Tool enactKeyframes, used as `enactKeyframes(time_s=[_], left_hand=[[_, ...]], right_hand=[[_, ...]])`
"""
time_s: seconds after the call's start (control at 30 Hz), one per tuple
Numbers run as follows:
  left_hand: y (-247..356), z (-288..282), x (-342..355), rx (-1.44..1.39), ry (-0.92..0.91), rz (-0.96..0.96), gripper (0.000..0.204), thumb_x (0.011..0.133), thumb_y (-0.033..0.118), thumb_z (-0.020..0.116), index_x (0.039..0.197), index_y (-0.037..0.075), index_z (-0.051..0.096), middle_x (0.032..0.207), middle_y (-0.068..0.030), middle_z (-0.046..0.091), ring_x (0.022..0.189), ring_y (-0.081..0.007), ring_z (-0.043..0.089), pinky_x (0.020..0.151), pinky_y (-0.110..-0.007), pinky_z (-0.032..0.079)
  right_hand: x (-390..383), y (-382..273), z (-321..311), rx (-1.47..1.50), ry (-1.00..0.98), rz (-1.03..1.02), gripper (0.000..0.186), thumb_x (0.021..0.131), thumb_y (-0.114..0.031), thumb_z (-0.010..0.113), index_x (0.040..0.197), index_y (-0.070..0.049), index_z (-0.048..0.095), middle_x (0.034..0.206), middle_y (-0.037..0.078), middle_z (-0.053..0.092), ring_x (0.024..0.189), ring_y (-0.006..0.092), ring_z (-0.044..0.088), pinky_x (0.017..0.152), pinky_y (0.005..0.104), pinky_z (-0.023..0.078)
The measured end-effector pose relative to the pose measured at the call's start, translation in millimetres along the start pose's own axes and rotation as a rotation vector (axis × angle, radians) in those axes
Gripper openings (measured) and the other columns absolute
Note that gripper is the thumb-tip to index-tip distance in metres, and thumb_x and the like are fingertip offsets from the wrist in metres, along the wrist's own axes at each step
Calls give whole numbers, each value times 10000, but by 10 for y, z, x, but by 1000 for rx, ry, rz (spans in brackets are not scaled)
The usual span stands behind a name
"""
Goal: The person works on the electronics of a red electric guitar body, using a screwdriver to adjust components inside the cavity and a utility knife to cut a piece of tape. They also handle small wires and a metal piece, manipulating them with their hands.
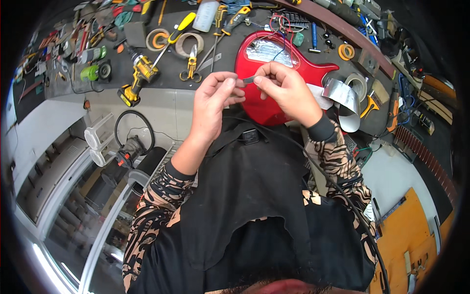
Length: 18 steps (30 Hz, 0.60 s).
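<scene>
My right hand (286, 93) pinches a small thin dark strip (248, 80) between thumb and forefinger. My left hand (215, 98) has its fingers curled at the strip's other end; whether they grip it is unclear. Both hands are over a red guitar body (264, 110), whose foil-lined cavity (267, 49) has red and blue wires coming from it. Beside my right hand lie a curled silver foil sheet with white backing (342, 95) and a tape roll (357, 83).
The dark bench (85, 83) holds a yellow drill (139, 73), scissors (192, 66), a screwdriver (181, 27), tape rolls (346, 51), a brush (372, 100) and several other tools. A wooden rail (333, 19) edges the back right. A black cable crosses my apron.
</scene>
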<state>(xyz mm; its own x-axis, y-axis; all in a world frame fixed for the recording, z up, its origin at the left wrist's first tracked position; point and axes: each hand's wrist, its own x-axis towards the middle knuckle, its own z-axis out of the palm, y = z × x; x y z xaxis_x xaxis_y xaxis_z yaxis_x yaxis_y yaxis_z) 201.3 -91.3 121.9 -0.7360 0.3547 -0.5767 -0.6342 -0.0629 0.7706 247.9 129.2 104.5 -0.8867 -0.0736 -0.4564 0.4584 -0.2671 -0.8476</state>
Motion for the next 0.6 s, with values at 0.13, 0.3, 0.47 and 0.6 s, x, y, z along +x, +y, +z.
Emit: enactKeyframes(time_s=[0.13, 0.3, 0.47, 0.6], left_hand=[[-94, 56, 472, 173, -38, 5, 252, 1107, 163, 685, 1256, -41, 694, 1158, -159, 778, 1016, -217, 770, 930, -401, 664], [-160, -2, 866, 299, -107, -40, 227, 1091, 149, 713, 1214, -42, 707, 1122, -153, 787, 1000, -197, 769, 922, -361, 651], [-208, -90, 1059, 386, -162, -100, 155, 1068, 101, 747, 1139, -35, 724, 1035, -112, 794, 925, -159, 757, 871, -318, 631], [-244, -131, 1136, 431, -160, -123, 128, 1064, 87, 748, 1101, -34, 728, 984, -88, 782, 877, -139, 741, 825, -292, 615]], right_hand=[[274, 201, -327, 26, -44, 78, 222, 1105, -196, 713, 1146, 22, 701, 989, 23, 720, 809, 100, 685, 758, 270, 568], [494, 253, -470, 2, -22, 121, 230, 1103, -204, 715, 1143, 23, 703, 973, 29, 723, 814, 104, 690, 761, 269, 575], [604, 384, -462, 24, -3, 172, 216, 1098, -199, 716, 1135, 14, 712, 951, 16, 725, 815, 97, 681, 754, 264, 566], [694, 465, -430, -80, 73, 159, 211, 1089, -188, 719, 1126, 20, 716, 925, 17, 735, 802, 89, 673, 735, 266, 559]])
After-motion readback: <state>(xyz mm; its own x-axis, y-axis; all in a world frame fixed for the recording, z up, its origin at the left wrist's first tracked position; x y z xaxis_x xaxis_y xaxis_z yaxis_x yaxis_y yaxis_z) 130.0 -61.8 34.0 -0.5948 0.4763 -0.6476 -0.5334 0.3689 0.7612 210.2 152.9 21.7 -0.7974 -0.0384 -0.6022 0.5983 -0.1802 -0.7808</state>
